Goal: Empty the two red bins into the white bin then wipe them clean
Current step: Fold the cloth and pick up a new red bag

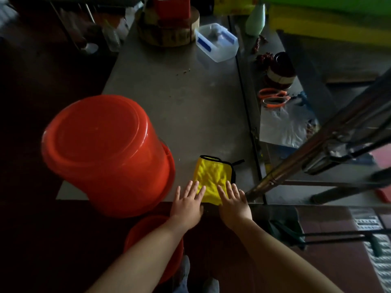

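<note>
A large red bin [105, 153] stands upside down on the near left of the grey table [179, 98], its base facing up. A second red bin [146, 229] shows below the table edge, partly hidden by my left forearm. A yellow cloth [212, 176] with black trim lies flat at the table's front edge. My left hand [187, 205] rests palm down with its fingertips on the cloth's near left part. My right hand [233, 205] lies flat on the cloth's near right part. Both have fingers spread and hold nothing. No white bin is in view.
A clear plastic box [218, 42] and a round wooden block [167, 28] stand at the table's far end. On the right lie orange-handled scissors [273, 98], a plastic sheet [283, 125] and a dark jar [279, 68]. Slanted metal bars [317, 153] cross the right side.
</note>
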